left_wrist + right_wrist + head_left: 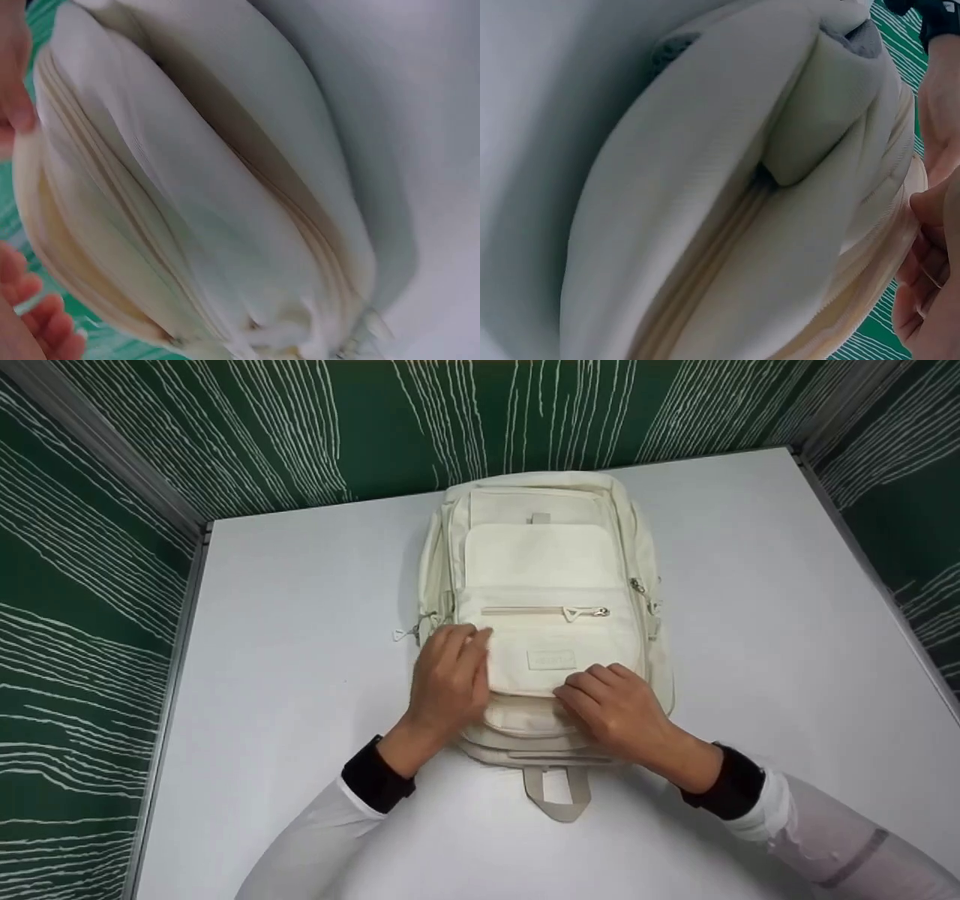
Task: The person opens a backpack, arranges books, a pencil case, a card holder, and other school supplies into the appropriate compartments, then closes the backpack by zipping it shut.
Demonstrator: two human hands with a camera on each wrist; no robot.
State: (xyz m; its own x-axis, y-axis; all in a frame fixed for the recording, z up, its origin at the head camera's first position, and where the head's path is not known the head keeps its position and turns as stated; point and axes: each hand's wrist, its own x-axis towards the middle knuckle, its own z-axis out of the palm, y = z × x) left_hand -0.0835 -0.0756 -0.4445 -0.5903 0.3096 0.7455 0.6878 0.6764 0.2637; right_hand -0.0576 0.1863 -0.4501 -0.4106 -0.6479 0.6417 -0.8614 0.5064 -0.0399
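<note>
A cream backpack [551,555] lies on its back, its grey top loop [562,810] toward me. My right hand [615,709] pinches the near edge of its front pocket, below a small label patch [551,660]. In the right wrist view, the right thumb and fingers [930,206] meet at that pocket's rim. Over the pocket's left side is my left hand [450,679], slightly blurred. Its fingers [45,322] are loosely bent beside the bag in the left wrist view, with nothing seen in them. The pocket gapes in the left wrist view.
The backpack rests on a white table [300,660]. Green panels with white streaks [247,427] stand behind and at both sides. A short zip with a triangular pull [577,613] crosses the front panel. Another pull [405,634] hangs at the left side.
</note>
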